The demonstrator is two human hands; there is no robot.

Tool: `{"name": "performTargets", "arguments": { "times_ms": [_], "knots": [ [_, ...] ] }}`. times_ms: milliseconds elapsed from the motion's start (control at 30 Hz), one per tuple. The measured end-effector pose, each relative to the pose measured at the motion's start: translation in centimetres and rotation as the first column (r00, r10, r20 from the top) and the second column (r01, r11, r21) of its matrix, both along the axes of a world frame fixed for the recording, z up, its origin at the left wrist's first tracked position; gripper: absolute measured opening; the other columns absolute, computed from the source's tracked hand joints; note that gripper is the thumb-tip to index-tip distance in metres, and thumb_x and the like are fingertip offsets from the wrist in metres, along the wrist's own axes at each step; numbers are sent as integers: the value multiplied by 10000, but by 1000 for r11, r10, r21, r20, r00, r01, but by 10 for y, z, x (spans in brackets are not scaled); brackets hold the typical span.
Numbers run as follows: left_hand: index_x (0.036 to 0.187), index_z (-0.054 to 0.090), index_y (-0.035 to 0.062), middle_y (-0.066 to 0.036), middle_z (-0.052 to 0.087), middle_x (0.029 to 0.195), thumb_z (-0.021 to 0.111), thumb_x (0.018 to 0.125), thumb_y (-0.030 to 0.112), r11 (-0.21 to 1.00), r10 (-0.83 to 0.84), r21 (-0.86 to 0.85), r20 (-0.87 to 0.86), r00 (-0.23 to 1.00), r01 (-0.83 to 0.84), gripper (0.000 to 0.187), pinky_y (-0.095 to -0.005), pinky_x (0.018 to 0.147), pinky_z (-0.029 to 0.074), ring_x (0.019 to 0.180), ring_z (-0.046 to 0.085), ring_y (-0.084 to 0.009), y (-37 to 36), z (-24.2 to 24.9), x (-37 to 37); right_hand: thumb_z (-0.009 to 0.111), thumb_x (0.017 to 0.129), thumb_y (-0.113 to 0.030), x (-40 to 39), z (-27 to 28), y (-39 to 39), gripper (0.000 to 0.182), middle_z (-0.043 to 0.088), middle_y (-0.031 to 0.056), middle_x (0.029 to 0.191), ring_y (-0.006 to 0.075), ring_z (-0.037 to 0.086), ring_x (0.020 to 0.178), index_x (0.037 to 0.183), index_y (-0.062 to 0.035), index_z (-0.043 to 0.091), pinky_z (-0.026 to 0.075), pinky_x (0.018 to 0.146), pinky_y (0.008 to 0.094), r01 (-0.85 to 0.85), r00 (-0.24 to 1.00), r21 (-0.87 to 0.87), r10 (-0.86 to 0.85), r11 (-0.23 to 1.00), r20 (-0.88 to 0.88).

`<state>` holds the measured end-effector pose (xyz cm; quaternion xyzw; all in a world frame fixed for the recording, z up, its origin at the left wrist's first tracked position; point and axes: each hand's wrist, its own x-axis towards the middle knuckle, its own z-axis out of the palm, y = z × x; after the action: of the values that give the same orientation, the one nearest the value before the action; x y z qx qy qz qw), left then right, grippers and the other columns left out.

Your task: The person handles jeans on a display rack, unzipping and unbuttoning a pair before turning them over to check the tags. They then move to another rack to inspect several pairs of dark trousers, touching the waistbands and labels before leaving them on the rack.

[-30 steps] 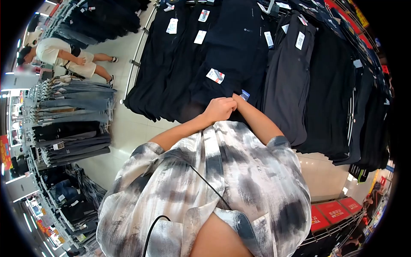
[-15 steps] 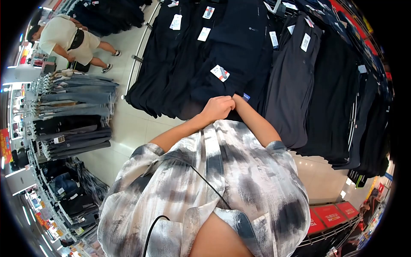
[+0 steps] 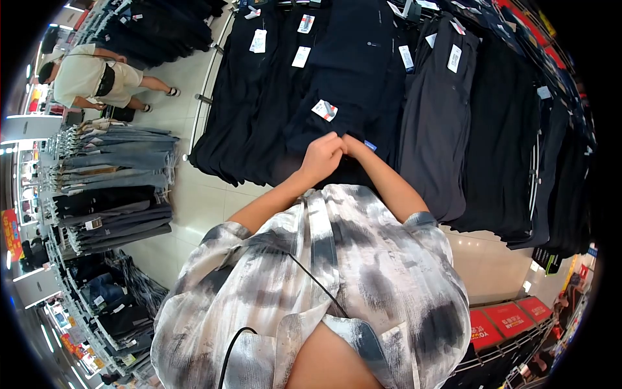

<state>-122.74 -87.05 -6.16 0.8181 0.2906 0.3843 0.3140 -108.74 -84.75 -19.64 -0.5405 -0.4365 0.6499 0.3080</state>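
Observation:
Dark navy trousers hang in front of me, with a white and red tag on them just above my hands. My left hand is closed at their lower part, its fingers curled together; what lies between the fingertips is hidden. Close beside it, my right hand is bent inward, mostly hidden, with its fingers against the dark cloth near a small blue label. The two hands nearly touch.
Black trousers hang to the left and grey trousers to the right. Hangers with jeans stand at the left. A person in light clothes is in the aisle. Red boxes lie on a lower right rack.
My left hand has tilted more upright and shifted slightly up and left. My right hand has moved slightly left. The other person has turned and shifted in the aisle.

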Motion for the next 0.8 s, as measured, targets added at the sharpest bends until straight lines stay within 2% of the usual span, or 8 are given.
{"name": "performTargets", "arguments": {
  "times_ms": [133,233,267,333,400,500,600,800],
  "knots": [
    [784,624,18,-106,579,720,559,791,-73,984,178,-40,81,981,-175,112,-321,558,436,620,585,-235,33,-4,1,562,903,-69,6,73,1,310,684,54,1032,105,563,815,1186,16,656,467,749,258,107,963,-184,-147,977,-226],
    [783,620,9,-19,540,675,542,822,-94,958,250,-184,165,954,-219,135,-260,540,407,596,519,-79,55,-16,-9,564,891,-30,11,137,-32,465,681,111,1161,180,643,1044,1351,36,546,487,924,281,128,984,329,-80,935,-156],
    [911,606,14,-17,542,721,575,857,-69,907,252,-357,31,967,-225,104,-245,566,417,629,521,-73,58,-10,-16,582,882,-35,18,156,-42,463,641,151,1264,211,616,1171,1342,12,550,469,999,312,128,986,326,-87,937,-139],
    [1067,545,23,-36,556,819,604,894,-28,861,227,-501,214,950,-93,190,-236,652,457,725,564,-95,65,-25,-15,604,871,-39,29,158,-47,420,632,156,1252,242,626,1140,1290,-9,577,479,982,338,-11,987,414,-58,910,152],
    [1159,487,31,-87,588,1010,623,905,14,858,232,-503,198,952,-105,288,-282,812,501,935,603,-161,60,-31,-13,629,863,-59,33,124,-51,375,634,158,1192,297,629,1099,1234,-21,590,492,959,361,-73,926,505,-130,860,355],
    [1145,516,20,-128,591,1053,660,823,0,931,219,-292,-30,975,-218,353,-343,810,509,958,607,-245,41,-51,-15,634,851,-72,40,74,-52,390,617,156,1178,327,616,1061,1236,-41,586,502,916,390,-143,861,505,-144,851,487],
    [1015,602,53,-103,598,1024,700,787,66,998,57,49,-246,968,-46,249,-381,832,475,949,590,-286,16,-40,-17,607,822,-32,47,64,-39,352,658,144,1087,321,623,1030,1174,-38,615,507,897,402,-148,831,553,-200,820,520],
    [1024,639,78,-71,603,1009,752,782,206,1000,1,-2,-514,858,-3,296,-375,836,483,969,577,-271,-19,-60,-8,684,792,-159,63,75,-38,208,704,114,931,298,666,905,976,-62,678,529,803,402,-476,617,248,120,844,778]
  ]
}}
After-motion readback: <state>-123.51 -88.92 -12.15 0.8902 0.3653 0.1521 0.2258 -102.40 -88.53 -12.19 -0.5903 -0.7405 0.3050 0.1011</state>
